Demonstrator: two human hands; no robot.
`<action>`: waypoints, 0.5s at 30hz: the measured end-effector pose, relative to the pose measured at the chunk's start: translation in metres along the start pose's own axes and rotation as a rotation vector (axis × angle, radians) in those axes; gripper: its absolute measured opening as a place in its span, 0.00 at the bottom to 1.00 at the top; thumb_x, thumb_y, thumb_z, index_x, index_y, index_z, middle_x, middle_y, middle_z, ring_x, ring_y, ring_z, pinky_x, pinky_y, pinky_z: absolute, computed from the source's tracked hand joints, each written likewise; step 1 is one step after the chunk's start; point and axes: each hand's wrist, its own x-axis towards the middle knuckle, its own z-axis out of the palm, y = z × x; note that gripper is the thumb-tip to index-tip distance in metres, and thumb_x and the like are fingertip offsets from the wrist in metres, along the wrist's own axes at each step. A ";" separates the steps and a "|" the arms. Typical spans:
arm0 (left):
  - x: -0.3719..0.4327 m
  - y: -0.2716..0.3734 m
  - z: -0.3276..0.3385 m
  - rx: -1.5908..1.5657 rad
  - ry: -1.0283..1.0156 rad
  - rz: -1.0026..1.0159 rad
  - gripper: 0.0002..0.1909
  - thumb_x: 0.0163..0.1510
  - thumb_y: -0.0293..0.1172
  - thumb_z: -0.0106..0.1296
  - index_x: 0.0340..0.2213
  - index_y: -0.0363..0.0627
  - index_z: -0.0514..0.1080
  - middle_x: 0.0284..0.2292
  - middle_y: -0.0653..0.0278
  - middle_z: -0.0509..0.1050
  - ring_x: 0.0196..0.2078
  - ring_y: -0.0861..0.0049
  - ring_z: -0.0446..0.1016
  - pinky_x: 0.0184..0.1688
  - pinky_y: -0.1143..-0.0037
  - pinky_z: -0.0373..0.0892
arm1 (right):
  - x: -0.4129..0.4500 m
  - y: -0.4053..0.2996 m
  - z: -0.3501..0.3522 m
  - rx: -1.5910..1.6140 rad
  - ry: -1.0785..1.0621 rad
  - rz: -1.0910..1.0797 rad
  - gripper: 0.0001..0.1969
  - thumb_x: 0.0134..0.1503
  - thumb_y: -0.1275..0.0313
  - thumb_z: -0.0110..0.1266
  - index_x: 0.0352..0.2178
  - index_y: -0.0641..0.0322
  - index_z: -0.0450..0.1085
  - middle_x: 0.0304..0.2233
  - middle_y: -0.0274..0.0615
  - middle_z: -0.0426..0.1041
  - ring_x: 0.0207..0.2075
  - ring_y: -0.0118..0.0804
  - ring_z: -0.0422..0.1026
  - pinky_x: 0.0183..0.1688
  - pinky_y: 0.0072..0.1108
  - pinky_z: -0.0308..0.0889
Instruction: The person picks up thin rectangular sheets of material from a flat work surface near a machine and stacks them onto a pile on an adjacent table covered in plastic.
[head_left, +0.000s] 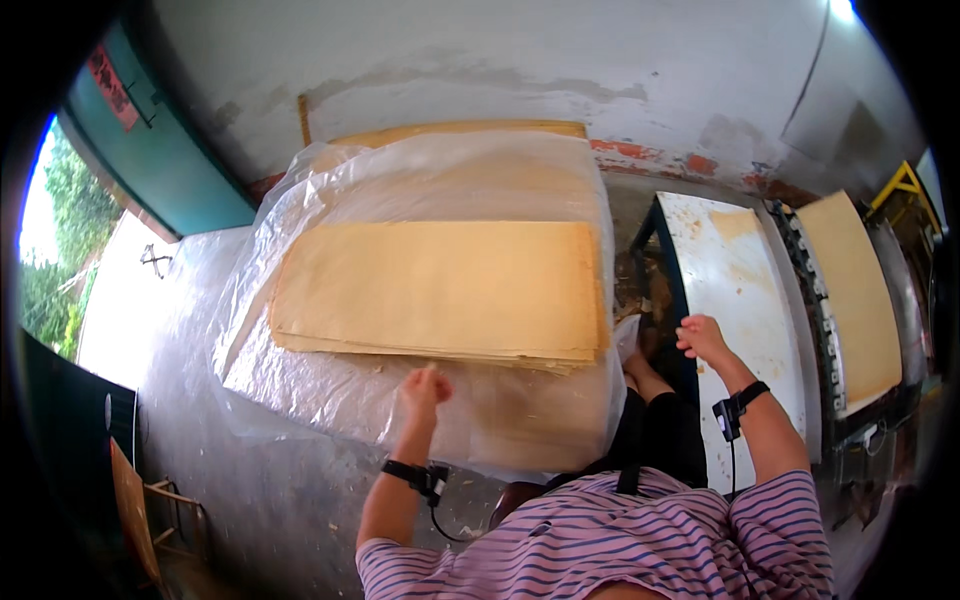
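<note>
In front of me lies a neat stack of thin tan sheets (442, 285), with slightly ragged edges at its near side. It rests on clear plastic sheeting (330, 397) spread over a wider pile. My left hand (427, 387) hovers by the near edge of the stack; its fingers are curled in, slightly blurred, and no object shows in it. Over the white-topped table (739, 300) on the right is my right hand (703, 337), also with curled fingers and no visible object. It is apart from the stack.
Beyond the table, another tan sheet (851, 300) lies on equipment with a row of metal parts along its edge. A green door (161, 142) stands at the left by a bright opening. A wooden stool (172, 502) is at lower left. The wall (450, 52) runs behind the pile.
</note>
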 end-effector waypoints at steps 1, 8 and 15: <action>-0.012 -0.011 0.018 0.084 -0.078 -0.015 0.10 0.48 0.31 0.43 0.17 0.40 0.63 0.13 0.63 0.66 0.13 0.79 0.66 0.13 0.81 0.64 | -0.009 0.023 -0.012 0.011 0.004 0.071 0.15 0.43 0.72 0.50 0.33 0.67 0.61 0.24 0.42 0.67 0.21 0.30 0.69 0.18 0.18 0.64; -0.079 -0.058 0.133 0.466 -0.547 0.190 0.07 0.45 0.29 0.46 0.24 0.35 0.66 0.17 0.60 0.68 0.18 0.77 0.68 0.21 0.80 0.65 | -0.083 0.135 -0.054 0.013 0.070 0.212 0.14 0.42 0.72 0.51 0.31 0.71 0.63 0.21 0.45 0.69 0.18 0.31 0.70 0.15 0.21 0.64; -0.088 -0.100 0.202 0.811 -0.894 1.236 0.08 0.40 0.27 0.48 0.26 0.41 0.66 0.28 0.55 0.68 0.34 0.61 0.66 0.35 0.70 0.62 | -0.141 0.207 -0.069 0.053 0.144 0.342 0.13 0.42 0.71 0.49 0.30 0.69 0.65 0.22 0.42 0.69 0.19 0.30 0.70 0.15 0.18 0.64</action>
